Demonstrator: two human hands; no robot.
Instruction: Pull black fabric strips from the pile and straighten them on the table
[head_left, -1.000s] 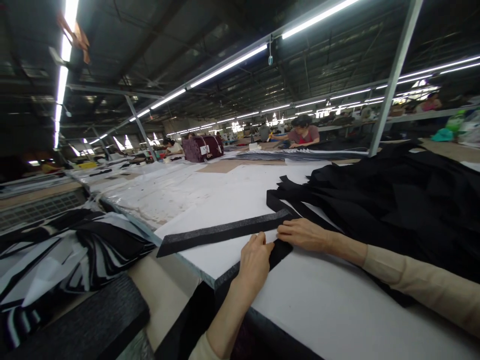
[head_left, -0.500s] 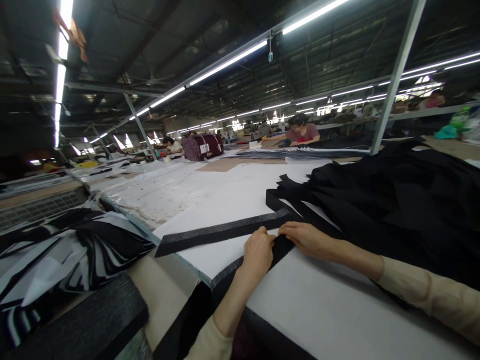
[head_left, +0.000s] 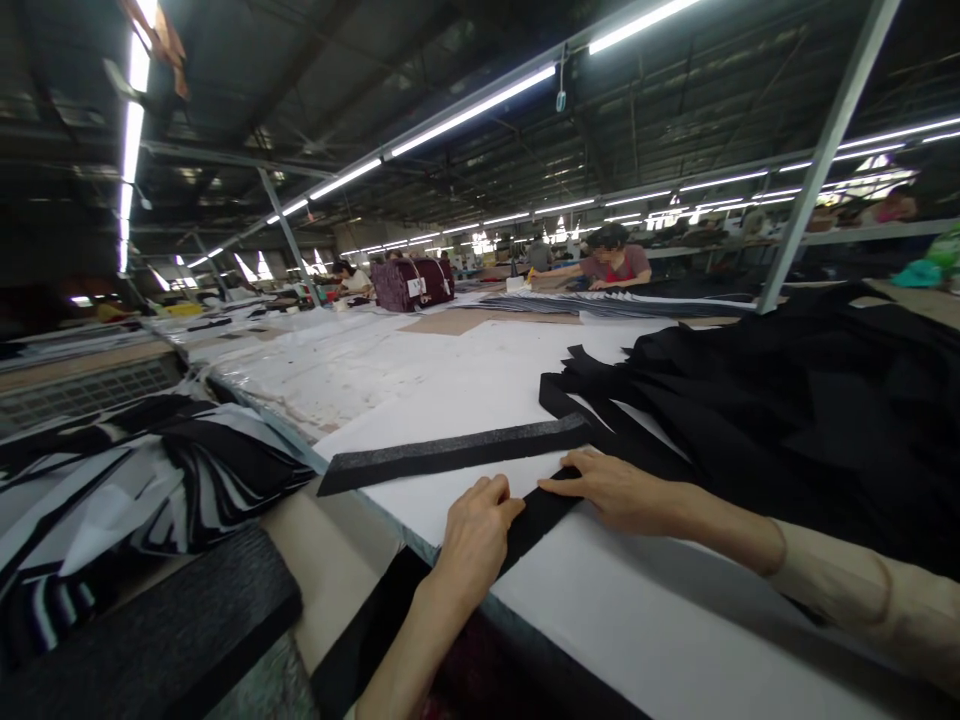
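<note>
A long black fabric strip (head_left: 541, 518) slants over the front edge of the white-covered table, and one end hangs down. My left hand (head_left: 480, 530) is closed on it near the table edge, with curled fingers that partly hide the cloth. At its upper end my right hand (head_left: 619, 492) pinches the same strip between thumb and fingers. Just behind both hands lies another strip (head_left: 450, 455), black with a fuzzy grey band along its far side. Its left end sticks out past the table edge.
A large heap of black fabric pieces (head_left: 817, 390) covers the right side. Black and white cloth pieces (head_left: 187, 480) and a dark grey padded piece (head_left: 172, 620) lie at lower left. A metal post (head_left: 825, 160) stands right. Farther back, a person (head_left: 615, 262) leans over layered fabric near a maroon bundle (head_left: 412, 284).
My left hand has slid along the strip toward the lower left, away from my right hand. The grey-banded part of this strip no longer shows beside my left hand. The view has shifted slightly.
</note>
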